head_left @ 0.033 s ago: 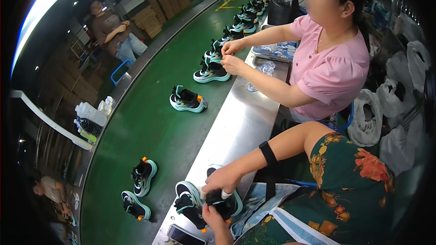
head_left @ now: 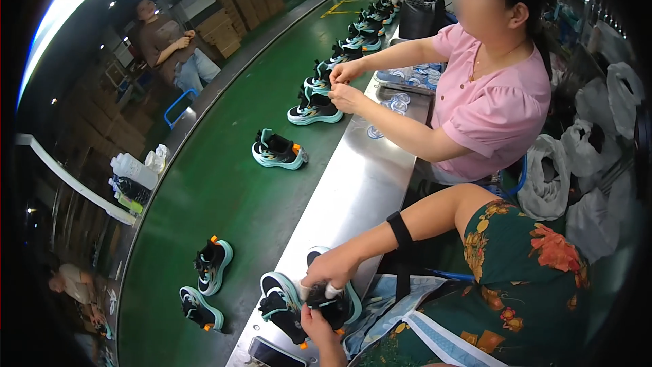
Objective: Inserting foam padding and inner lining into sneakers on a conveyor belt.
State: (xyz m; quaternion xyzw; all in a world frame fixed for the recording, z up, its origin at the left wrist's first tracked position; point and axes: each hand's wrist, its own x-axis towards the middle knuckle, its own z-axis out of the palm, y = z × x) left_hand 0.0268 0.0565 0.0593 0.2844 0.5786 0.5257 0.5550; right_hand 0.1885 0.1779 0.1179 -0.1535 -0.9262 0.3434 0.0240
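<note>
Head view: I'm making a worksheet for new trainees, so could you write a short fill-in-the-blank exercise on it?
The right hand and left hand meet at one shoe; nearer the phone is the ____ hand.
The person's own black armband sits on the ____ arm.
The conveyor belt is ____.
Missing: left; right; green.

Blown-out white light strip (head_left: pixel 71 0), upper left. Hard sheen on metal ledge (head_left: pixel 363 177), centre. Left background dim, murky. Black shoe (head_left: pixel 334 311), lower centre, loses detail in shadow. Strong fisheye bend; corners fall to black. Face smeared, upper right.
</note>
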